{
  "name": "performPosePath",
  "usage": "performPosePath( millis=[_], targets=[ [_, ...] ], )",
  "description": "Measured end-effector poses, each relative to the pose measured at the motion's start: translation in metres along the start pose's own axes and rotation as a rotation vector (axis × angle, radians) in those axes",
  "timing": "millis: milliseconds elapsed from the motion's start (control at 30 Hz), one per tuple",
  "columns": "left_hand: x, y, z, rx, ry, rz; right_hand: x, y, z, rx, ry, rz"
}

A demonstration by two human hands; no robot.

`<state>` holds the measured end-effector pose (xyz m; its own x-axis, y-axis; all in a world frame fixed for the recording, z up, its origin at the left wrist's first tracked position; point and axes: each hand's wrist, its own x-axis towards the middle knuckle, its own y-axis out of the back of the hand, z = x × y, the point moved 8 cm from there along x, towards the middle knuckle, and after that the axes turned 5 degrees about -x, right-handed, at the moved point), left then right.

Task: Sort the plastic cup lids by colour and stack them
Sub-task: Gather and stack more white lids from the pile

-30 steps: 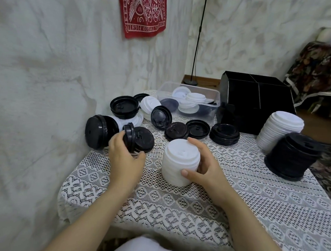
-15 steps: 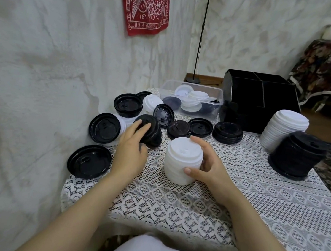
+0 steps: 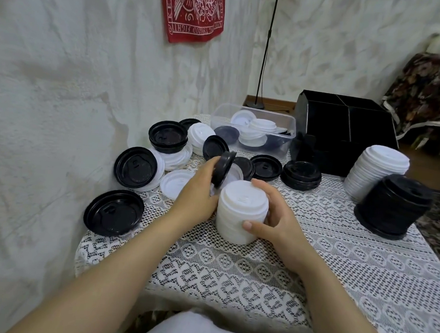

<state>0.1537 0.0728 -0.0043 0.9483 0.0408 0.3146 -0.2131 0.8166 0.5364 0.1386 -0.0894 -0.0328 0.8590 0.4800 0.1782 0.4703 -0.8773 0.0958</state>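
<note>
A stack of white lids [image 3: 240, 214] stands on the lace-covered table [image 3: 336, 271], and my right hand [image 3: 275, 218] is wrapped around its right side. My left hand [image 3: 196, 193] holds a black lid [image 3: 222, 171] tilted on edge just left of and above that stack, with a white lid [image 3: 235, 173] showing right behind it. Loose black and white lids [image 3: 136, 166] lie scattered along the wall at the left. At the right stand a tall white stack [image 3: 375, 173] and a tall black stack [image 3: 391, 205].
A clear plastic tub [image 3: 254, 132] with more lids sits at the back, beside a black divided box [image 3: 344, 132]. A short black lid pile [image 3: 302, 174] lies in front of the box. The wall runs close along the table's left side.
My left hand has lifted a black lid off the table and brought it right, toward the white stack. My right hand has stayed on the stack.
</note>
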Motion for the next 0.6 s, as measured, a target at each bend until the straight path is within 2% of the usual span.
performPosePath(
  millis=[167, 333, 400, 500, 600],
  targets=[
    [0.010, 0.001, -0.003, 0.084, 0.045, -0.015, 0.000, 0.000, 0.000, 0.001, -0.002, -0.001],
    [0.014, 0.033, 0.009, 0.034, 0.000, 0.329, 0.001, 0.000, 0.001, -0.001, -0.008, -0.002],
    [0.016, 0.042, 0.004, 0.107, 0.048, 0.384, 0.001, 0.001, 0.002, -0.003, -0.012, 0.000],
    [0.018, 0.044, -0.012, 0.285, 0.163, 0.328, 0.001, 0.001, 0.003, 0.001, -0.014, -0.001],
    [0.015, 0.038, -0.023, 0.329, 0.198, 0.237, 0.001, 0.001, 0.003, 0.005, -0.012, -0.007]
  ],
)
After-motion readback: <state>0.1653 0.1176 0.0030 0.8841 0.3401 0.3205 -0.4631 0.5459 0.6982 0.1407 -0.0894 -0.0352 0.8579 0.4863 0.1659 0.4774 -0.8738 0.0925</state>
